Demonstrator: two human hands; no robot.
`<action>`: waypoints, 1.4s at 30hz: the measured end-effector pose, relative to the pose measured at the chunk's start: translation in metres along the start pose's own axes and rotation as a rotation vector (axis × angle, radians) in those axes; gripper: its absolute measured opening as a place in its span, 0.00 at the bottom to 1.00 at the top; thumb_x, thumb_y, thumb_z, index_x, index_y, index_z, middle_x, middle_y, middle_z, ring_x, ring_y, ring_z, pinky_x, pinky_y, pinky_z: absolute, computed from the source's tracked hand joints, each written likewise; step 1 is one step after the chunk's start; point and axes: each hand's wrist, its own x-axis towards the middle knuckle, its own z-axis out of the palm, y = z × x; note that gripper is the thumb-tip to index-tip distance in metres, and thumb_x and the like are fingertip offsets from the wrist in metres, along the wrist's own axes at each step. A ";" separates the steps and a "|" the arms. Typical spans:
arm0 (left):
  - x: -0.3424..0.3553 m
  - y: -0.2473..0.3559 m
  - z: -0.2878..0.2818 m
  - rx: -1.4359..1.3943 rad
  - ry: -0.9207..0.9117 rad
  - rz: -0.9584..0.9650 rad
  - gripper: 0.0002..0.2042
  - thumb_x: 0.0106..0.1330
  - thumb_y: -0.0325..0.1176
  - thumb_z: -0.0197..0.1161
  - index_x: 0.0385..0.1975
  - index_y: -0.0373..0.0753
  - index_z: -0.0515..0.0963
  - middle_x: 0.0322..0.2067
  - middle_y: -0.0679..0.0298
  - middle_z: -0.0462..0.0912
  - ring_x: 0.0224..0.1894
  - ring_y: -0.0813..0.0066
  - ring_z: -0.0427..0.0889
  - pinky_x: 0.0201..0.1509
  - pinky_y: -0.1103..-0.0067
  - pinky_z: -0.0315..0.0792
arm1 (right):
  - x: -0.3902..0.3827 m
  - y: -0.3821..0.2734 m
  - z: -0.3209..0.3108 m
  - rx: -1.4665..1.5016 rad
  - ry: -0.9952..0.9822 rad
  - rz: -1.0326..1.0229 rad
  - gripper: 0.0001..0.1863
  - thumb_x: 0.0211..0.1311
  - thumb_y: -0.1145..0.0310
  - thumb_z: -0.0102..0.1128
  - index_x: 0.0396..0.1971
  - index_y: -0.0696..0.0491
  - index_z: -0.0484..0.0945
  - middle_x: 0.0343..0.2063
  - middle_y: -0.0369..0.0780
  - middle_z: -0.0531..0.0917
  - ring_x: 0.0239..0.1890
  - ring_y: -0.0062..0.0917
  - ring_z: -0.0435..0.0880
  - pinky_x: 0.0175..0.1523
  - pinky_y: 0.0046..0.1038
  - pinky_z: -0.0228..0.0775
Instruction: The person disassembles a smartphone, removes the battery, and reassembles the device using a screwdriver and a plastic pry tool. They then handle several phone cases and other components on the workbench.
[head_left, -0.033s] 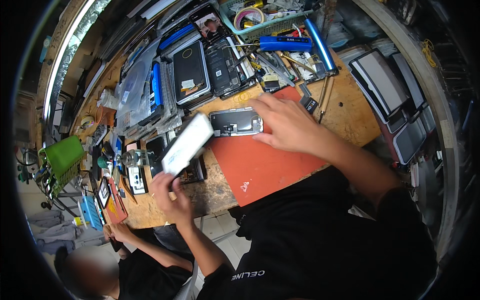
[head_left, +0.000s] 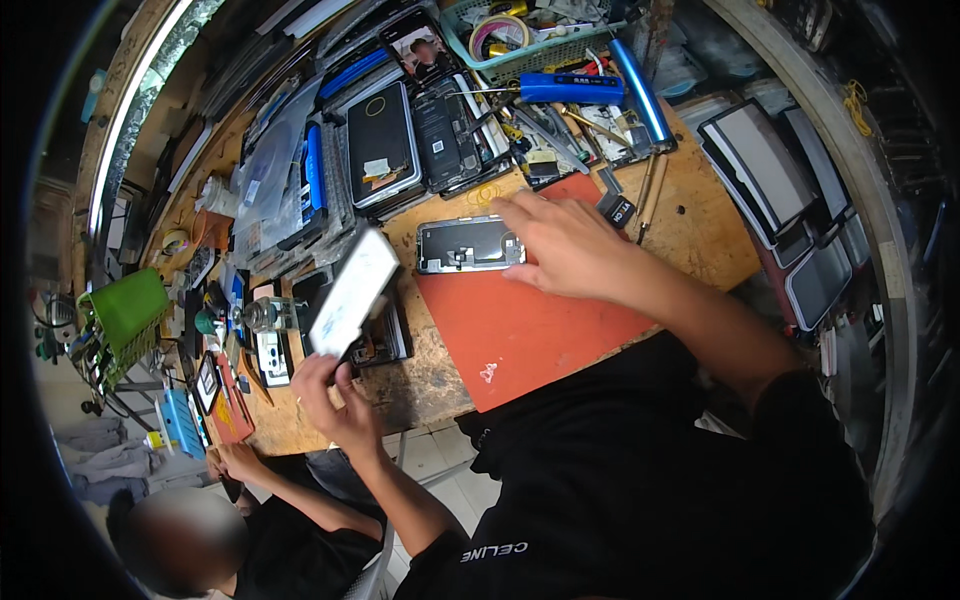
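Since earlier, our left hand [head_left: 337,402] has drawn the white-faced panel [head_left: 355,290] farther left of the opened phone housing [head_left: 470,243]. On our worktop [head_left: 715,240], the red mat [head_left: 540,340] probably cushions the housing; our right hand [head_left: 575,245] has its fingers gripping its right end, seemingly steadying it. Our left fingers pinch the panel's near edge. Stacked phones [head_left: 380,130], a blue screwdriver [head_left: 570,88] and a glass jar [head_left: 265,315] crowd us.
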 end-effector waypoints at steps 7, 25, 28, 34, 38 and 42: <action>-0.047 -0.007 -0.064 0.357 -0.005 -0.207 0.05 0.73 0.23 0.66 0.43 0.31 0.79 0.42 0.55 0.83 0.47 0.59 0.81 0.55 0.69 0.74 | 0.018 -0.008 0.001 -0.363 -0.232 -0.274 0.15 0.59 0.65 0.68 0.34 0.63 0.80 0.33 0.46 0.84 0.24 0.43 0.86 0.30 0.39 0.79; -0.052 -0.014 0.007 0.198 0.037 -0.181 0.04 0.70 0.25 0.69 0.41 0.34 0.84 0.41 0.54 0.86 0.47 0.53 0.83 0.56 0.62 0.74 | -0.037 -0.002 -0.035 1.491 0.180 0.700 0.06 0.77 0.66 0.62 0.46 0.52 0.79 0.29 0.29 0.80 0.18 0.04 0.63 0.20 0.12 0.52; -0.065 -0.038 0.009 0.188 0.033 -0.182 0.06 0.71 0.25 0.68 0.40 0.28 0.83 0.40 0.50 0.86 0.46 0.48 0.82 0.55 0.59 0.75 | -0.046 -0.013 -0.031 1.501 0.217 0.793 0.08 0.78 0.62 0.63 0.41 0.50 0.78 0.24 0.27 0.72 0.18 0.07 0.63 0.21 0.15 0.50; -0.092 -0.063 0.017 0.287 0.119 -0.082 0.16 0.70 0.35 0.74 0.52 0.31 0.84 0.48 0.46 0.88 0.46 0.50 0.88 0.53 0.63 0.84 | -0.043 -0.032 -0.079 1.548 0.584 0.430 0.12 0.81 0.61 0.58 0.34 0.49 0.71 0.22 0.28 0.70 0.19 0.08 0.60 0.21 0.17 0.49; -0.086 -0.051 0.026 0.318 0.161 -0.072 0.15 0.70 0.35 0.74 0.47 0.30 0.86 0.41 0.48 0.89 0.44 0.54 0.88 0.49 0.66 0.85 | -0.036 -0.024 -0.146 1.304 0.999 0.141 0.10 0.81 0.62 0.58 0.37 0.50 0.72 0.22 0.29 0.72 0.17 0.09 0.60 0.21 0.17 0.51; -0.075 -0.027 0.024 0.190 0.125 -0.217 0.12 0.72 0.34 0.71 0.45 0.30 0.86 0.40 0.47 0.89 0.42 0.53 0.88 0.48 0.66 0.85 | -0.005 0.004 -0.228 1.055 1.264 -0.001 0.11 0.78 0.63 0.62 0.37 0.54 0.75 0.25 0.32 0.75 0.17 0.10 0.62 0.21 0.18 0.53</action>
